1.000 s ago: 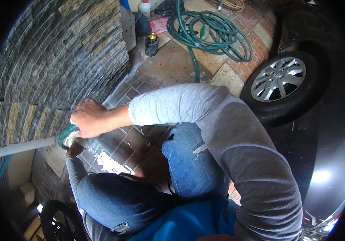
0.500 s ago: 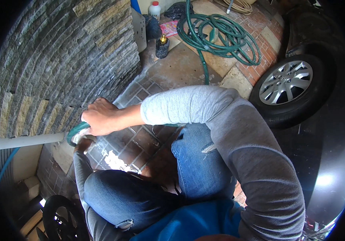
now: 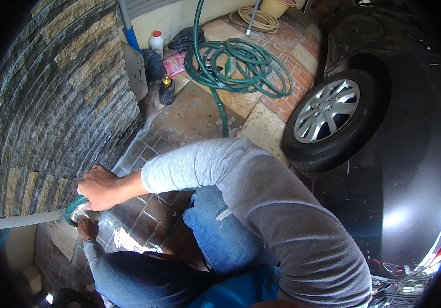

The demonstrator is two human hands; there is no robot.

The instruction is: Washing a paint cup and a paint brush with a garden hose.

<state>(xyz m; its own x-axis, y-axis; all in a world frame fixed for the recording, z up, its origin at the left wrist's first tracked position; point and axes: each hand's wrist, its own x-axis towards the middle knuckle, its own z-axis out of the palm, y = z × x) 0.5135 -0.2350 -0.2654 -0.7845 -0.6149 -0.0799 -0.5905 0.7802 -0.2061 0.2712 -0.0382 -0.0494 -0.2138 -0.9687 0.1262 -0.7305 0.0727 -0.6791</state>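
Observation:
My right hand [image 3: 100, 187] reaches across my body in a grey sleeve and is closed over the end of a green hose [image 3: 71, 208] at the foot of the stone wall [image 3: 51, 102]. Just beneath it, my left hand [image 3: 87, 229] grips the whitish fitting [image 3: 80, 212] where the hose end meets a white pipe [image 3: 23, 219]. The fitting is mostly hidden by both hands. I am crouched, with my knees in blue jeans below the hands.
A coiled green hose [image 3: 241, 66] lies on the wet brick floor [image 3: 195, 115] ahead. A dark car with its wheel [image 3: 328, 115] stands close on the right. A dark bottle [image 3: 166, 90] and a white bottle [image 3: 156, 41] stand by the wall.
Both hands stay clamped on the hose end. The view has tilted, so the hands sit lower in the picture and more of the floor and the coiled hose shows.

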